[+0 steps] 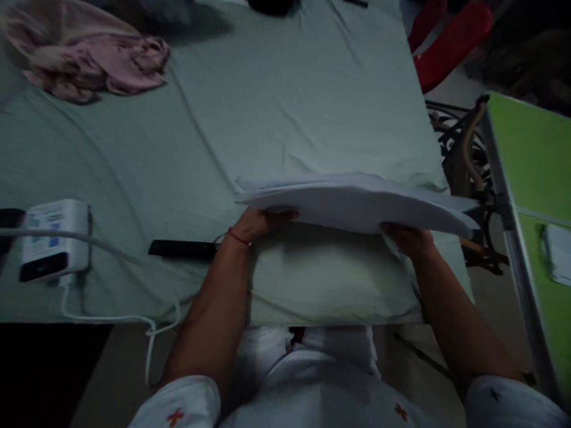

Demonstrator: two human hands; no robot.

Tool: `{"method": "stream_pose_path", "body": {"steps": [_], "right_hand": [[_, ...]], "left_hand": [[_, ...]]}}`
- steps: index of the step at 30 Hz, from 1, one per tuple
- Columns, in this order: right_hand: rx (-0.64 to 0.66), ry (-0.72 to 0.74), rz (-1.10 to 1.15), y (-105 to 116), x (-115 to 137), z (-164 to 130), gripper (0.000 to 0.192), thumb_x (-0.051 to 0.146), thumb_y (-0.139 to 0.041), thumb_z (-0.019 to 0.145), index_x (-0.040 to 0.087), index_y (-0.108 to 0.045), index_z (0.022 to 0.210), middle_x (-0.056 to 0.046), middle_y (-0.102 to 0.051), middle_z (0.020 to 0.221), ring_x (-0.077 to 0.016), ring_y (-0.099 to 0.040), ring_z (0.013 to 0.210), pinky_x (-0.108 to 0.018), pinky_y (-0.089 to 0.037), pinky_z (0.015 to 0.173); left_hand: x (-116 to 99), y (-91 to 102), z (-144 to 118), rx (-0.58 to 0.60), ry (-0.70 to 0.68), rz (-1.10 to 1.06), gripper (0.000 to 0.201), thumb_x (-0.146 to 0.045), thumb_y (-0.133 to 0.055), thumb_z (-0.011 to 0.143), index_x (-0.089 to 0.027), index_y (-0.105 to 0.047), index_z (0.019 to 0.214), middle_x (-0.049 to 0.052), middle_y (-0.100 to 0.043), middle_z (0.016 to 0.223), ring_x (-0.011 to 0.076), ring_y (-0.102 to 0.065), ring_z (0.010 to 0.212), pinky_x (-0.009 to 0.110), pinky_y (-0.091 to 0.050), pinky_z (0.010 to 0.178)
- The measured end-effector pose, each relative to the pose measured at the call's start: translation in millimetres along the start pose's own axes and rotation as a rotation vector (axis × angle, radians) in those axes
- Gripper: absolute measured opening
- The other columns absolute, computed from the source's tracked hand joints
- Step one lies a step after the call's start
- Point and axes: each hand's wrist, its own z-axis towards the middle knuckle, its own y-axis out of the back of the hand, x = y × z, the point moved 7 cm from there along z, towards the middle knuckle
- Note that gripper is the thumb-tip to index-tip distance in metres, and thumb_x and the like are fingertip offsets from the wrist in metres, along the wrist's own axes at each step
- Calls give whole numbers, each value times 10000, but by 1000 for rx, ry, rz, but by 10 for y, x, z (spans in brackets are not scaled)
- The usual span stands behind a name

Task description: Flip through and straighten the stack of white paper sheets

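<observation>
Several sheets of white paper (339,205) are held in a loose stack above the table, tilted and bowed along their width. My left hand (266,222) grips the stack's near edge on the left, thumb on top and the other fingers hidden. Toward the right end of the same edge, my right hand (408,239) is closed on the paper, its fingertips mostly out of sight. Faint print shows on a sheet at the far left edge. Beside my left wrist, which wears a red thread, lies a black elongated object (182,249) on the cloth.
A pale green cloth (267,119) covers the table. Pink crumpled fabric (102,62) lies at the far left. A white device (57,238) with a cable sits at the near left. On the right stand a red chair (455,47) and a green-topped table (535,154).
</observation>
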Motion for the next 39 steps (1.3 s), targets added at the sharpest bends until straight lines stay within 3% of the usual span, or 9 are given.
{"method": "stream_pose_path", "body": {"steps": [6,12,16,20,25,28,31,35,39], "right_hand": [[-5,11,231,-210,70,-3,522,536,-976,541,209,-743,874,-63,-789,951,-259,-739,943,-445,-634,901],[36,-44,422,-327,255,51,482,534,-971,586,215,-739,863,-60,-793,906,-236,-738,852,-373,-636,777],[11,-93,457,-354,334,108,539,516,-971,565,205,-729,933,-87,-809,957,-278,-766,914,-427,-654,829],[80,-120,273,-360,247,189,563,483,-905,635,176,-726,1072,-85,-805,950,-252,-759,839,-449,-655,832],[-107,194,-136,-94,291,115,503,370,-784,771,201,-695,1236,-117,-774,1162,-267,-748,1003,-479,-657,874],[2,492,-300,-179,433,-65,323,387,-705,925,252,-735,1217,-119,-748,1300,-290,-713,1186,-527,-627,1002],[184,729,-409,-375,478,-220,379,437,-727,961,277,-722,1305,-119,-723,1402,-318,-646,1340,-587,-523,1158],[289,835,-460,-529,406,-252,487,543,-745,942,272,-707,1346,-138,-657,1502,-356,-529,1480,-620,-460,1205],[303,836,-477,-573,388,-221,389,535,-730,954,259,-735,1229,-141,-662,1477,-362,-506,1488,-617,-438,1207]], "left_hand": [[83,-27,40,-31,27,-22,645,-672,-869,668,-150,-791,1040,140,-809,1050,331,-714,1157,479,-572,1072],[165,-136,-17,70,205,-347,667,-638,-920,629,-114,-757,1008,144,-800,950,272,-770,860,318,-627,679],[147,-313,-55,232,344,-334,576,-649,-841,740,-125,-692,929,99,-747,734,186,-690,548,229,-468,422],[127,-315,-54,235,398,-193,463,-581,-742,855,-134,-629,809,75,-698,600,83,-476,353,188,-260,339],[108,-280,-55,230,457,-134,346,-457,-680,912,-133,-618,806,107,-734,635,71,-444,354,194,-248,358],[96,-276,-51,242,450,-136,344,-448,-677,913,-134,-618,784,117,-742,646,70,-439,354,201,-255,369],[100,-269,-49,251,445,-149,355,-450,-679,909,-135,-613,758,121,-743,653,67,-436,356,202,-265,371],[124,-246,-54,254,459,-156,335,-441,-672,910,-136,-613,783,110,-736,634,67,-421,351,202,-274,363],[142,-230,-61,253,466,-160,322,-436,-670,907,-140,-613,794,86,-713,590,67,-410,342,197,-268,358]]}}
